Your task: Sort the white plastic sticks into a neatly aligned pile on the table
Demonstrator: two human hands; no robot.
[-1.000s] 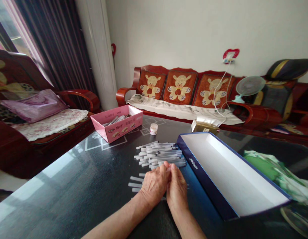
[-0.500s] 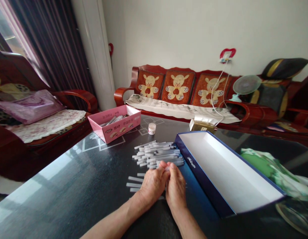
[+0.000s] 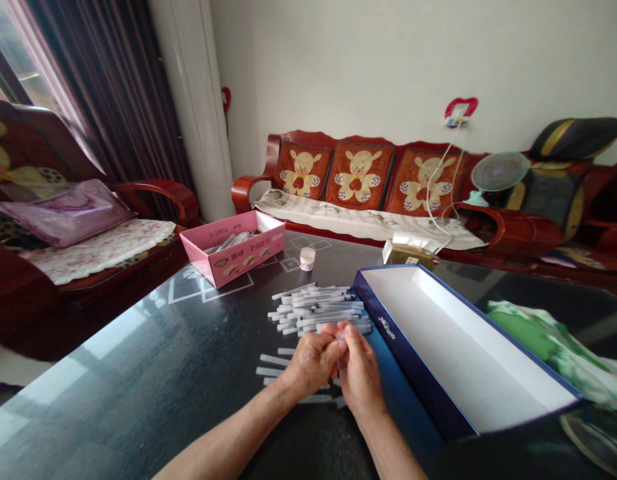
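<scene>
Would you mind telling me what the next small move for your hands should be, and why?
I would probably carry the thin white stick pinched between the left hand and right hand over to the blue box. The box lies just beside the right hand with its open side up, so the reach looks short.

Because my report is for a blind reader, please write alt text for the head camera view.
The left hand and right hand meet at the fingertips beside a pile of thin white sticks on a glossy dark table. An open blue-and-white box lies to the right, and a pink carton lies farther off.
</scene>
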